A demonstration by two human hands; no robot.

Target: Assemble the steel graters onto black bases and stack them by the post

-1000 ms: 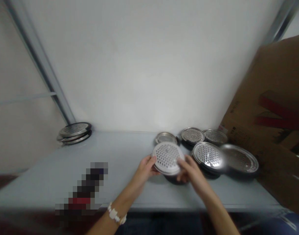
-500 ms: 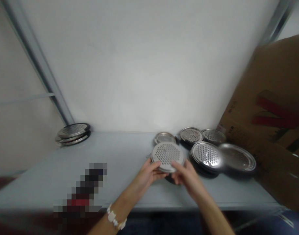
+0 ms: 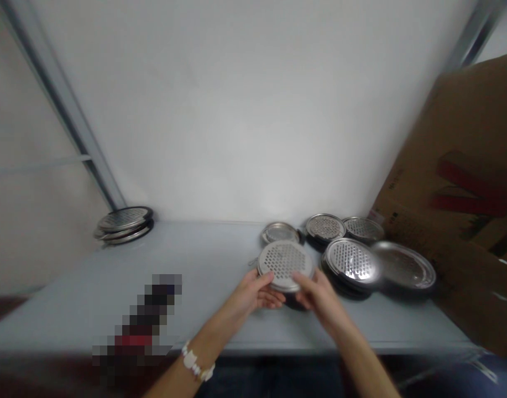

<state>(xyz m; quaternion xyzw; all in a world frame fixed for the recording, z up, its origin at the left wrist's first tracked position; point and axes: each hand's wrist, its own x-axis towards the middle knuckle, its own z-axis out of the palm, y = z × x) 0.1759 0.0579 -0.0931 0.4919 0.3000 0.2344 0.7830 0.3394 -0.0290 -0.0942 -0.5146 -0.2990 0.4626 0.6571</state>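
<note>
A round perforated metal disc (image 3: 285, 264) lies atop a dark stack near the middle of the white shelf (image 3: 203, 271). My left hand (image 3: 254, 293) grips the disc's near-left edge, thumb on top and fingers curled below. My right hand (image 3: 317, 296) pinches its near-right edge in the same way. More perforated discs sit just to the right: one large (image 3: 351, 261), one further back (image 3: 325, 227), another behind it (image 3: 364, 228), and a small one (image 3: 280, 232) behind the held disc. A plain shiny round tray (image 3: 406, 272) lies at the far right.
A separate stack of perforated discs (image 3: 124, 223) sits at the shelf's back left beside a slanted metal post (image 3: 66, 116). A large tilted cardboard box (image 3: 460, 188) fills the right side. A pixelated dark object (image 3: 141, 326) lies near the front edge.
Both hands have drawn closer together along the near edge of the disc, and the disc has settled flatter and slightly lower over the dark stack.
</note>
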